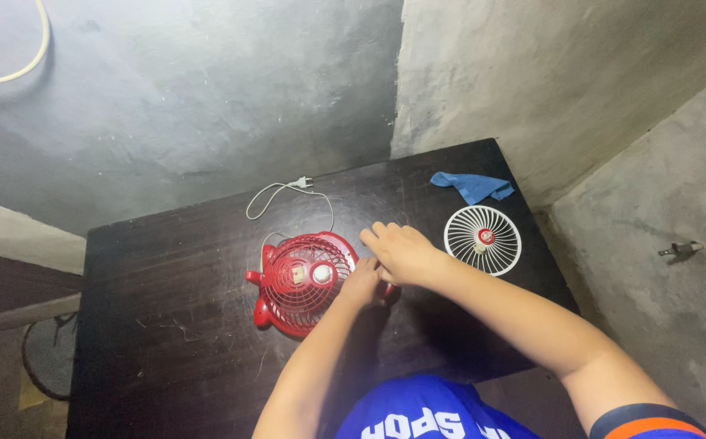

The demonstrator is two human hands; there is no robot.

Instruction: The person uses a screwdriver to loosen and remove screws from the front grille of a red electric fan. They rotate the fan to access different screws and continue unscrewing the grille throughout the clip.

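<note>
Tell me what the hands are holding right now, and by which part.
Both the left hand and the right hand grip the red fan at the right edge of its grille; the exact finger hold is hidden.

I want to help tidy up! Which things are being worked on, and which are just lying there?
Worked on:
left hand, right hand, both on the red fan; its white cord.

Lying about:
white grille, blue cloth, dark table.

We note a dark wooden table point(166, 325) set into a concrete corner; on it a red fan point(300, 280) lying flat, its white cord point(275, 195) trailing back; a white grille point(483, 240) at right; a blue cloth point(473, 185) behind it.
</note>
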